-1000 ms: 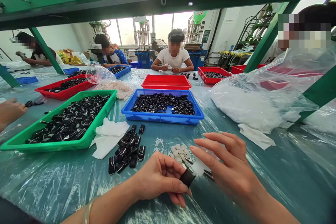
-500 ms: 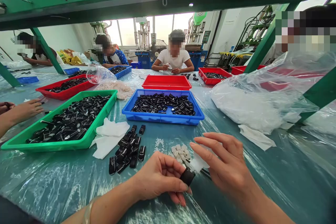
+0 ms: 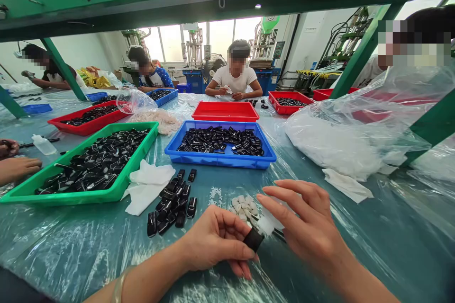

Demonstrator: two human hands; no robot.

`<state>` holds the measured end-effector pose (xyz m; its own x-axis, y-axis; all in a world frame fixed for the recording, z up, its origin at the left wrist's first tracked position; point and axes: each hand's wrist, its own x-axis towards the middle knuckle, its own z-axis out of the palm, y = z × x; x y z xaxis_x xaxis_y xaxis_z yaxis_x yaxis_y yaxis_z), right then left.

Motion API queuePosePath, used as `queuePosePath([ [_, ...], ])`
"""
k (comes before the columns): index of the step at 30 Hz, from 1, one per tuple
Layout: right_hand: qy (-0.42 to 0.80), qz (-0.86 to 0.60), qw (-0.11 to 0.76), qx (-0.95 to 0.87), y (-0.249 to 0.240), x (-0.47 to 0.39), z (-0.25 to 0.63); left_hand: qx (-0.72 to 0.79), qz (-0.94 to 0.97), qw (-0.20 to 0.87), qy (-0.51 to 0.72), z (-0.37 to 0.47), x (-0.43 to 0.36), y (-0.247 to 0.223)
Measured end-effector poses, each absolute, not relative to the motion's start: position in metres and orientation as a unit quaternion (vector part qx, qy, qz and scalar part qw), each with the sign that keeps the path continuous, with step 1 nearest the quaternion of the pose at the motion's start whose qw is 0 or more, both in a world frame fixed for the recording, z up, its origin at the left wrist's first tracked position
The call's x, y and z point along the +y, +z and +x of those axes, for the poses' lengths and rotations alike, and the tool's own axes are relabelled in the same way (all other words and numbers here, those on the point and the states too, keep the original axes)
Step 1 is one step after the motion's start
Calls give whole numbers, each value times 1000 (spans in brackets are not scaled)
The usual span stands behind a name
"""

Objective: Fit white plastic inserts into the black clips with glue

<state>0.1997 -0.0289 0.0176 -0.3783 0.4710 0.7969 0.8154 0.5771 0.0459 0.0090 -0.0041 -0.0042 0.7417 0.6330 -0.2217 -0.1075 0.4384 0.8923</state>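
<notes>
My left hand [image 3: 222,241] pinches a small black plastic part [image 3: 253,239] between thumb and fingers, low in the middle of the view. My right hand [image 3: 309,222] is curled round a translucent white squeeze bottle [image 3: 270,220], its end close to the black part; the fingers hide much of the bottle. Just behind lies a pile of small off-white pads [image 3: 244,207], with tiny white slivers [image 3: 215,196] beside it. A dark stick-like thing [image 3: 279,234] shows under my right hand. Left of my hands, a loose heap of black parts [image 3: 174,201] rests on the plastic-covered table.
A green tray [image 3: 117,194] and a blue tray [image 3: 220,160] hold many black parts. White cloths [image 3: 149,184] lie between. A large clear bag [image 3: 348,137] bulges at right. Several co-workers sit around; one's hand [image 3: 21,168] rests at left near another bottle [image 3: 44,145]. A green beam [image 3: 142,0] crosses overhead.
At the left, the co-worker's hand has drawn back toward the edge, and a white bottle now shows there. My own hands have hardly moved.
</notes>
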Motion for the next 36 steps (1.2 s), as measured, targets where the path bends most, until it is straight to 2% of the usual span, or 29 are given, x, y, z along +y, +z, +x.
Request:
queuePosePath([
  [19, -191, -402, 386, -808, 14, -25, 205, 289, 481, 793, 237, 8, -5, -2],
  [22, -138, -452, 385, -793, 7, -19, 211, 316, 482, 772, 268, 9, -3, 0],
  [27, 94, -660, 392, -634, -11, -1, 230, 389, 462, 721, 340, 11, 2, 1],
  [36, 167, -702, 380, -579, -33, 19, 244, 418, 416, 701, 402, 8, 8, 3],
])
